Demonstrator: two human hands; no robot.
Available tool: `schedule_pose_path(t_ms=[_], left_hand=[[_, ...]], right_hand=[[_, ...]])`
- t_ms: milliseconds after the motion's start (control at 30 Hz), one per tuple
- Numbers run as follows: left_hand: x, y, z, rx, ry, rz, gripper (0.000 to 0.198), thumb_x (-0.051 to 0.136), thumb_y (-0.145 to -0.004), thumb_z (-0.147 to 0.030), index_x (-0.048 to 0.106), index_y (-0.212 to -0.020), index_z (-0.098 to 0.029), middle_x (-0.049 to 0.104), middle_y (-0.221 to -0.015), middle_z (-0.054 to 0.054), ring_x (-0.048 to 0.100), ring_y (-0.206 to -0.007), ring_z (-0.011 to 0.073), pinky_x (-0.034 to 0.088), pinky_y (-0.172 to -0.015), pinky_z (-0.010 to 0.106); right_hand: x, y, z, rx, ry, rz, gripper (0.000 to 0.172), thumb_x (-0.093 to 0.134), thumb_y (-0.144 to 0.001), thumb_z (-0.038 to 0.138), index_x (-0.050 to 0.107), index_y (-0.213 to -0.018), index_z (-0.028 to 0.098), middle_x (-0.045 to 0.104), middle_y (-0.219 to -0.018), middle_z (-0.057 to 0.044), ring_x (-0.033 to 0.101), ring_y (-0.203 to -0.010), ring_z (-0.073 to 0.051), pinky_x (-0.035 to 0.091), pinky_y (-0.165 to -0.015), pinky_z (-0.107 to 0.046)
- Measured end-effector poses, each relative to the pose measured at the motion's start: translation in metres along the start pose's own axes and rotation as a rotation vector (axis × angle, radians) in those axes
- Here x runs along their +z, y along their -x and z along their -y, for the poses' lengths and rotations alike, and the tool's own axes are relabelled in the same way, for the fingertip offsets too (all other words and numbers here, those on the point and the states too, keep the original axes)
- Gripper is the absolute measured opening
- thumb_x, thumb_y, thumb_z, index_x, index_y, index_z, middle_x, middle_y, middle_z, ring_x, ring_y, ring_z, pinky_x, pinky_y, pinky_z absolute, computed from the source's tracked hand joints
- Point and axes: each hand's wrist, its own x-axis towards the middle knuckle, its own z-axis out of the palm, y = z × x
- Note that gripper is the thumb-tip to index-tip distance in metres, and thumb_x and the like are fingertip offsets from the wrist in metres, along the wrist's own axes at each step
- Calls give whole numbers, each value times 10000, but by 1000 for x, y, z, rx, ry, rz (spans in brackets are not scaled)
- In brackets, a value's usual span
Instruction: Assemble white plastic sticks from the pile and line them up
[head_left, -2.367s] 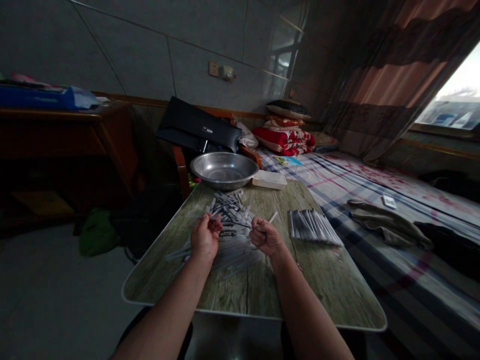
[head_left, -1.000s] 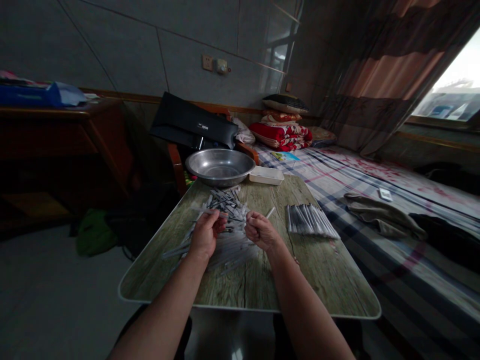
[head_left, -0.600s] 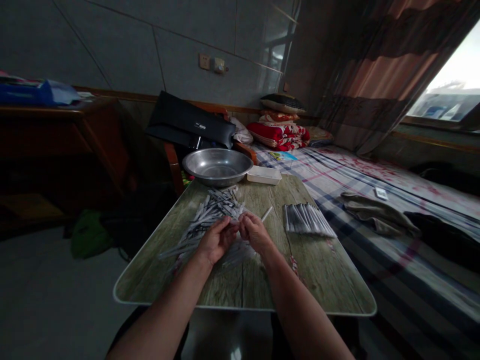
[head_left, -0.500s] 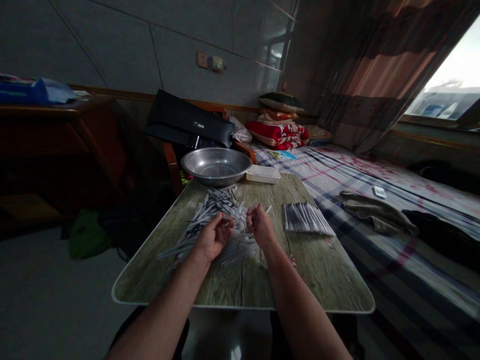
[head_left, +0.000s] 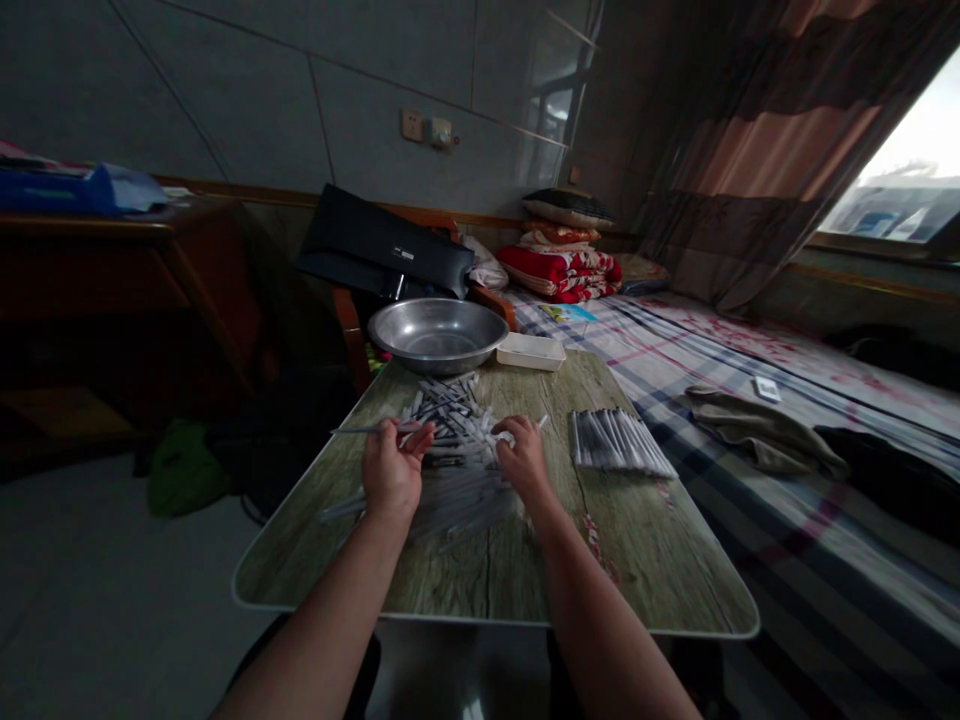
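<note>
My left hand (head_left: 394, 470) pinches a thin grey pen-like stick (head_left: 352, 430), which points out to the left above the table. The fingers of my right hand (head_left: 521, 455) are closed around a short white tube (head_left: 544, 422), its end showing beyond the knuckles. Under and between both hands lies a loose pile of whitish and grey tubes (head_left: 450, 405). Nearer to me, clear tubes (head_left: 465, 500) are spread on the wood-patterned table (head_left: 525, 590). To the right of my right hand, several pen-like sticks with dark ends (head_left: 619, 443) lie side by side in a row.
At the table's far end are a metal basin (head_left: 439, 335) and a white plastic tray (head_left: 531, 351). A chair with a black case (head_left: 390, 250) stands behind. A bed (head_left: 645, 340) with folded bedding (head_left: 559, 270) adjoins the right side; a wooden desk (head_left: 202, 260) is at left.
My left hand has moved left, away from my right hand, and the stick now shows clearly in it. My right hand stays near the pile, with the white tube still in it.
</note>
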Motion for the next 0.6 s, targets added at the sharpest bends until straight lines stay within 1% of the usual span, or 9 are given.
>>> schedule_pose_path(t_ms=[33, 100, 167, 267, 400, 500, 600], left_hand=[[-1, -1, 0, 27, -18, 4, 225, 615, -812, -392, 505, -849, -199, 652, -652, -11, 703, -618, 181, 541, -573, 268], [-2, -1, 1, 52, -43, 7, 253, 618, -801, -415, 496, -861, -202, 649, -668, -10, 706, -625, 186, 540, -578, 271], [-3, -1, 2, 55, -55, 0, 253, 614, -800, -412, 489, -865, -202, 648, -676, -9, 705, -621, 186, 538, -574, 269], [-3, -2, 4, 43, -61, -7, 238, 611, -797, -389, 491, -867, -196, 648, -681, -6, 700, -613, 180, 539, -577, 271], [-3, -5, 6, 61, -56, -20, 262, 646, -767, -378, 486, -862, -193, 640, -685, -6, 697, -622, 177, 543, -603, 280], [-4, -7, 6, 109, -47, -33, 282, 658, -757, -386, 480, -868, -197, 632, -693, -10, 699, -637, 178, 548, -632, 293], [-5, -9, 7, 127, -47, -46, 278, 645, -772, -393, 480, -880, -198, 632, -710, -8, 699, -639, 173, 550, -645, 299]], right_hand=[[2, 1, 1, -23, 71, 43, 315, 482, -691, 108, 693, -905, 202, 619, -1041, -62, 480, -1017, -230, 324, -921, -351], [6, 2, 3, -14, 191, 128, 372, 494, -731, 111, 691, -1027, 220, 613, -1155, -62, 446, -1093, -250, 303, -936, -362], [8, 1, 7, 8, 256, 201, 369, 486, -776, 128, 684, -1072, 226, 615, -1196, -58, 436, -1119, -259, 305, -928, -361], [6, -8, 12, 26, 297, 268, 328, 464, -816, 144, 703, -1026, 225, 634, -1168, -60, 465, -1081, -252, 325, -894, -348], [5, -32, 18, 41, 419, 296, 304, 507, -802, 152, 719, -999, 246, 622, -1141, -79, 468, -1052, -263, 339, -847, -360], [13, -55, 19, 21, 513, 341, 298, 520, -813, 158, 730, -985, 281, 604, -1132, -92, 461, -1051, -283, 345, -816, -376], [27, -77, 17, 29, 574, 392, 303, 522, -834, 158, 730, -998, 304, 592, -1119, -105, 465, -1061, -290, 351, -817, -385]])
